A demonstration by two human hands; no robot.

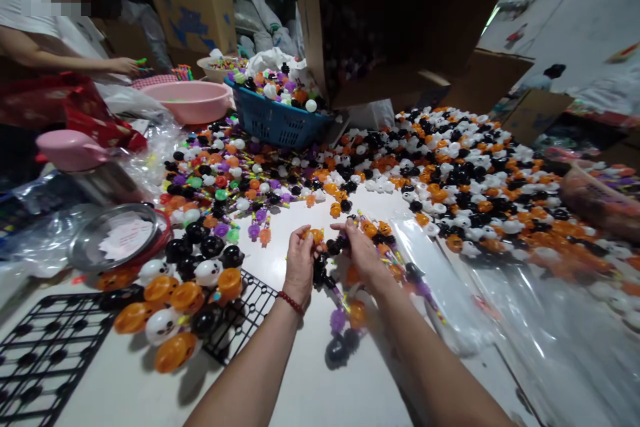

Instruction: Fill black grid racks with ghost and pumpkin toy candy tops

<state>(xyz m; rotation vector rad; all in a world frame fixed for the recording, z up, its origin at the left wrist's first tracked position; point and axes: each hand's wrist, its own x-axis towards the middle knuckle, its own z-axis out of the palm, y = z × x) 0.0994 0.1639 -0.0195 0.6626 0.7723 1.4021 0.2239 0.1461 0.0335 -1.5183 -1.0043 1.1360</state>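
Observation:
My left hand [299,267], a red bead bracelet at its wrist, pinches a small orange pumpkin-head toy [316,236] over the white table [295,373]. Close beside it, my right hand [363,252] has its fingers drawn together around something small and dark that they mostly hide. Below both hands lie black toy pieces [324,272], a purple one [338,320] and a black round one [337,351]. Orange pumpkin toys on striped sticks [384,229] rest just right of my right hand.
Heaps of black, white and orange pieces [465,173] spread along the right and back. A blue basket [280,121], pink basin [193,101], steel bowl [80,250], black grid racks [55,347] and clear plastic bags [435,280] surround the work. Another person's hand [124,66] is at back left.

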